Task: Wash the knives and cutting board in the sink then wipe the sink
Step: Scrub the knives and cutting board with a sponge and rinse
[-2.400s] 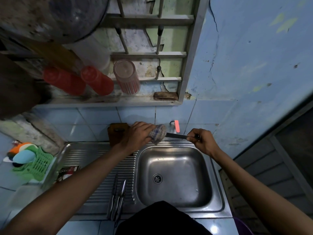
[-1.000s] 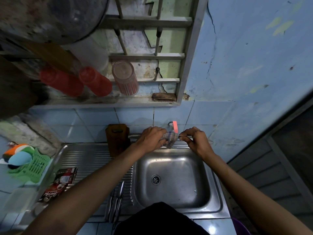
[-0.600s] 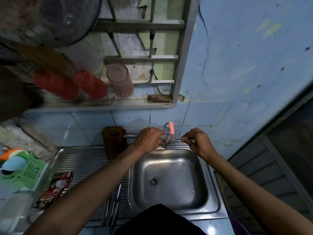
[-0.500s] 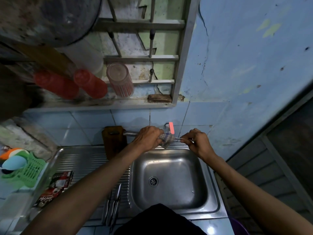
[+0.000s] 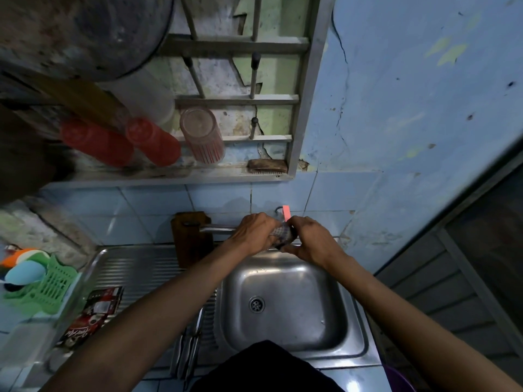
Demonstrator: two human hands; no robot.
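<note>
Blue wall (image 5: 410,94) is filling the right and top of the view, with a barred window frame (image 5: 240,100) sitting above a ledge (image 5: 169,176). Steel sink (image 5: 351,329) is sitting below, its ribbed drainboard (image 5: 135,267) extending left and the drain (image 5: 256,304) lying in the middle of the basin. Both forearms are reaching in over the basin toward the back rim.

Wooden cutting board (image 5: 190,239) is standing upright against the tiles at the back of the drainboard, just left of the hands. Two red cups (image 5: 121,142) and a clear tumbler (image 5: 202,134) are lying on the ledge, with a brush (image 5: 267,166) further right. Green basket (image 5: 48,287) is sitting at far left, a red packet (image 5: 93,315) near it on the drainboard edge.

Washed knives (image 5: 188,352) are lying on the drainboard by the near-left corner of the basin.

Left hand (image 5: 254,232) is curling round a checked cloth (image 5: 281,236) at the back rim. Right hand (image 5: 308,240) is curling tight against the cloth from the other side, fingers closed; what it is gripping is hidden, so I cannot tell whether a knife is in there. Tap spout (image 5: 216,229) is sticking out leftward behind the left hand, with a pink tap lever (image 5: 286,213) just above the two hands.
</note>
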